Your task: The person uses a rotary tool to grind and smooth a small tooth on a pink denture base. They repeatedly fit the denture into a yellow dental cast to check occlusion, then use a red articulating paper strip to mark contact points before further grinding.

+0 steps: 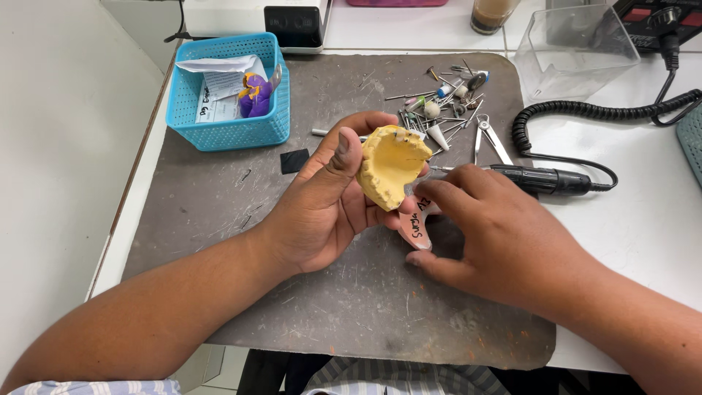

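Plaster showed as the centre of the work: a yellow dental cast (391, 164) sat cradled in the left hand (322, 208), whose fingers were curled behind it and whose thumb pressed on its near rim, so the hand was closed around it, lifted just above the grey mat (219, 205) near the middle of the tabletop. The right hand (504, 234) rested just beside it, its fingers pinched on a pink, tag-like piece (417, 227) with handwriting, which touched the lower edge of the cast; whether that piece was seated against the cast or only held to it could not be told. Judging by this, the fitting or checking looked mid-way: the black rotary handpiece (541, 179) lay unheld on the mat behind the right hand, its coiled cord (585, 110) trailing toward the far right corner, and the scattered burs and small tools (446, 102) by the far edge lay untouched. A blue basket (227, 128) with papers and a purple object stood toward the far left corner, a clear plastic box (574, 47) at the far right.
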`<state>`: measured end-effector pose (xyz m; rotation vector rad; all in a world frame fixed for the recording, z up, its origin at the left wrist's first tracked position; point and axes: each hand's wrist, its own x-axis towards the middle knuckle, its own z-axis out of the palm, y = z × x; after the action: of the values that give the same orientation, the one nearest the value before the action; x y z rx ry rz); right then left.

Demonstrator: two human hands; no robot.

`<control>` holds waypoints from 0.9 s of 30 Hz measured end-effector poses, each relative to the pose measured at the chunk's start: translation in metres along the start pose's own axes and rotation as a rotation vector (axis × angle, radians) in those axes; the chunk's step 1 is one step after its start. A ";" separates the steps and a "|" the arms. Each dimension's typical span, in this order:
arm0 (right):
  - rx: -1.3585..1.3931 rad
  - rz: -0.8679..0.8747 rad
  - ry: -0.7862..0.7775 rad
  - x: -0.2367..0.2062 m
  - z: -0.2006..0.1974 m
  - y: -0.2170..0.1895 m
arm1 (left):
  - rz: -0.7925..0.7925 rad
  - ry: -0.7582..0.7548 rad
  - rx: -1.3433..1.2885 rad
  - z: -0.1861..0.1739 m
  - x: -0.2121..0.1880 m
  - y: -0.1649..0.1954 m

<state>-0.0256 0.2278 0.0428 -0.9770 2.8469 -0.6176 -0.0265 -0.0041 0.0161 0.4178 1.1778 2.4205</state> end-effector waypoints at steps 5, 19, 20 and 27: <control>0.035 0.026 0.037 -0.001 0.002 0.003 | -0.042 0.011 -0.016 0.001 0.001 0.002; 0.026 -0.380 0.594 -0.010 -0.016 0.007 | 0.020 -0.015 0.188 0.006 -0.005 -0.012; 0.042 -0.384 0.601 -0.011 -0.013 0.005 | 0.038 -0.042 0.202 0.006 -0.006 -0.013; 0.093 -0.401 0.607 -0.011 -0.007 0.004 | 0.067 -0.075 0.244 0.007 -0.008 -0.013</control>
<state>-0.0203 0.2395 0.0466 -1.5937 3.0709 -1.2636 -0.0130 0.0038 0.0095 0.6254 1.4517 2.3007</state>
